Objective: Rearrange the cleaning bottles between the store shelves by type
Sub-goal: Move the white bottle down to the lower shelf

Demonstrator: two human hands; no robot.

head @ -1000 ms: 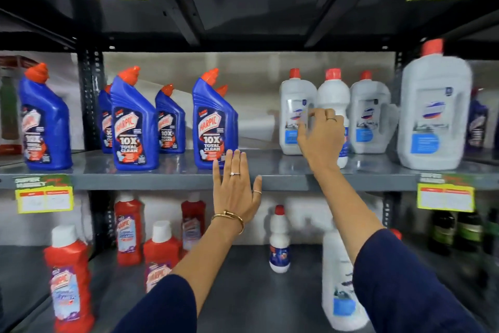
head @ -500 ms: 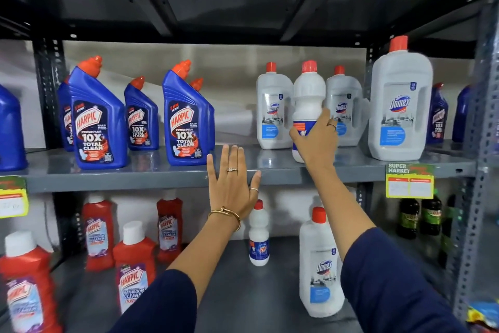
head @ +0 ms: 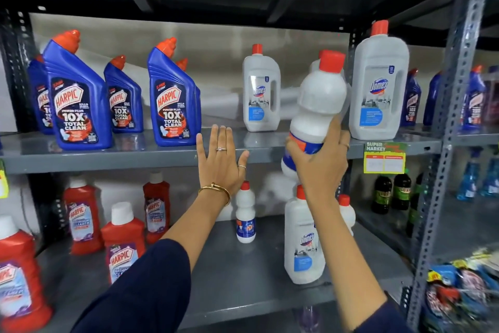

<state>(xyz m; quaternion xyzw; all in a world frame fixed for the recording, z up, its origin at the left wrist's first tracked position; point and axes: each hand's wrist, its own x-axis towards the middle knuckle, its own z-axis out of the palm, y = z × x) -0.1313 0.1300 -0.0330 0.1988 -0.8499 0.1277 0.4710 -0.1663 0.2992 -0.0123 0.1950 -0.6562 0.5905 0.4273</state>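
**White bottle lifted off upper shelf, rt hand; match sits below, left of it**

Rt hand is wrapped around the lower body of a round white bottle, fingers curled over its blue/orange label band. Bottle is off the upper shelf, in front of its edge, long axis near upright w/ red cap tipped slightly right. Left hand is flat, fingers spread, holding nothing, palm toward the shelf lip; can't tell if it touches.

Key relation: a small white bottle of the same rounded shape stands on the lower shelf, below and left of the rt hand, just beside the left wrist. So, likely, move goes down and a bit left; rt hand already has the load, left arm sits partly in that path.

Materials: held bottle is smooth opaque plastic, waisted, ribbed red cap. Squarer handled Domex jugs flank it, a tall one right below the rt forearm, easy to knock. Blue angled-neck Harpic bottles at left, red ones lower left. Shelves grey painted metal, glossy.
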